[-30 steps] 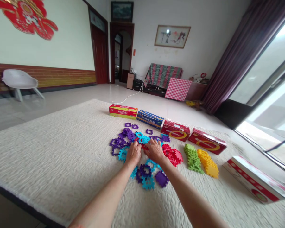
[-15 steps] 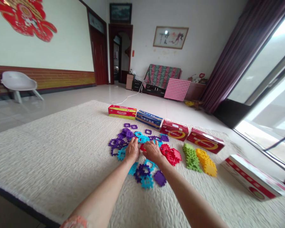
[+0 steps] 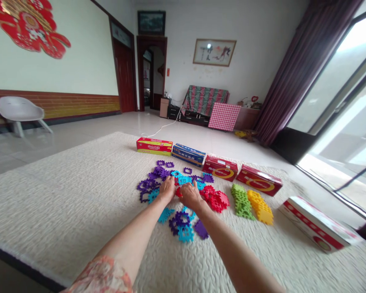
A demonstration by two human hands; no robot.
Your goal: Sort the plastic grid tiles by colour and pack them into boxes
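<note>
My left hand and my right hand rest side by side on a scatter of purple and cyan plastic interlocking tiles on a cream quilted mat. Between the two hands a small red tile shows, and both hands touch it. The fingers curl down onto the tiles. To the right lie a heap of red tiles, a stack of green tiles and a stack of yellow tiles.
A row of boxes lines the mat's far side: red-yellow box, blue box, two red boxes, and a white-red box at right. White chair at left, glass doors at right.
The camera view has tilted down and shifted a little; both hands stay together on the tiles around the red piece, with hardly any movement.
</note>
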